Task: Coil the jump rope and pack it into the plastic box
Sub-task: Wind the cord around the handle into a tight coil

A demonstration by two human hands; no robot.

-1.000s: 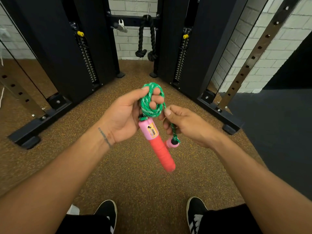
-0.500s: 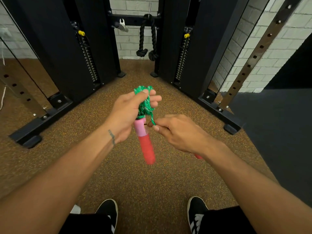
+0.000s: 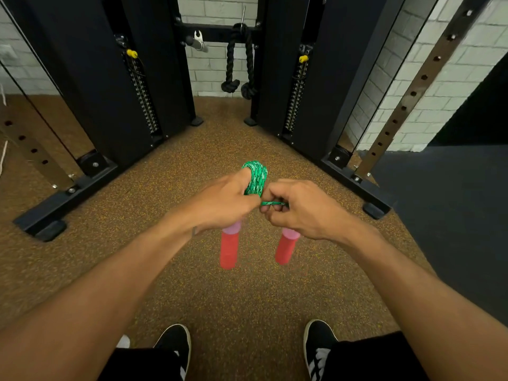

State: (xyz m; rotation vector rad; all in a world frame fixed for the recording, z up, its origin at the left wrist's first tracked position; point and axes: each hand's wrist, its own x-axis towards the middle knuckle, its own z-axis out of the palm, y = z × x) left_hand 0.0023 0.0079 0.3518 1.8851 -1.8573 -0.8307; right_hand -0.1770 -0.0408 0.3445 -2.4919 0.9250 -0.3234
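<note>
My L hand grips near-coiled jump rope; R hand, 3 o'clock, pinches tail; box unseen, packing left.

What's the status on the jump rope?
Left hand grips green braided rope coil. Right hand pinches its loose strand. Both pink-and-red handles point down. Plastic box unseen.

I see the jump rope at the centre of the frame, its green-and-white cord wound into a tight upright bundle, a short strand running right, the pink-collared red left-hand handle and right-hand handle hanging below, apart.
</note>
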